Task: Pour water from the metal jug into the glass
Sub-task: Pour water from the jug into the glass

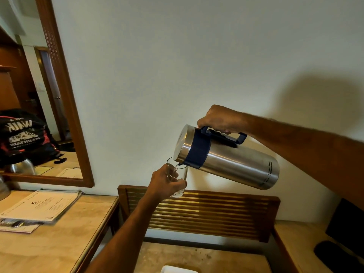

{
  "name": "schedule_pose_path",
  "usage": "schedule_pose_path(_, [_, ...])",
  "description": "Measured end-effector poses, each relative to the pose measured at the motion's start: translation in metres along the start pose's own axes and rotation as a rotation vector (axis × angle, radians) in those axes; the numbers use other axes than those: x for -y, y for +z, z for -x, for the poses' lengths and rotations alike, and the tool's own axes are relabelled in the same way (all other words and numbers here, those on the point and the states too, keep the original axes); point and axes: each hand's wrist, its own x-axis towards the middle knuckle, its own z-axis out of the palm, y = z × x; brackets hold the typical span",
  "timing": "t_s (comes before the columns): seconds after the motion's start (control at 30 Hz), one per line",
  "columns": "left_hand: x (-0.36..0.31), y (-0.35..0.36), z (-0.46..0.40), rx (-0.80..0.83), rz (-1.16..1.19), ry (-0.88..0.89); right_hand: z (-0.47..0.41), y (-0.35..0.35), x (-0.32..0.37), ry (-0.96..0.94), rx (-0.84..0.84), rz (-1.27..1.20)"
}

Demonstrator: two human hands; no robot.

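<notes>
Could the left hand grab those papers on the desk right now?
Probably not: the left hand is wrapped around the glass under the tilted metal jug. The papers lie unobstructed, though.

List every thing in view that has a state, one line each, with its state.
metal jug: lifted, tipped steeply, spout at the glass rim.
glass: held in the air, tilted slightly, little water visible at the bottom.
right hand: closed on the jug's blue handle.
left hand: wrapped around the glass.
papers: lying flat on the table.
mirror: hung on the wall.
</notes>
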Motion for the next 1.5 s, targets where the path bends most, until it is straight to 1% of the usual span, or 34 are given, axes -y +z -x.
schedule_pose_path(0.17, [0.002,0.000,-0.002,0.005,-0.007,-0.014,-0.003,0.004,-0.002,0.025,-0.009,0.002])
schedule_pose_path(0.47, [0.007,0.006,0.000,0.013,0.013,-0.027,-0.013,0.010,-0.005,0.013,-0.020,0.130])
schedule_pose_path(0.73, [0.009,0.011,-0.002,0.033,0.020,-0.019,-0.017,0.008,-0.005,-0.039,-0.016,0.191])
schedule_pose_path(0.87, [0.010,0.013,-0.002,0.016,0.021,-0.016,-0.016,0.004,-0.004,-0.072,-0.008,0.215])
schedule_pose_path(1.5, [0.013,0.011,-0.009,-0.003,0.024,-0.002,-0.029,0.003,0.001,-0.121,-0.021,0.304])
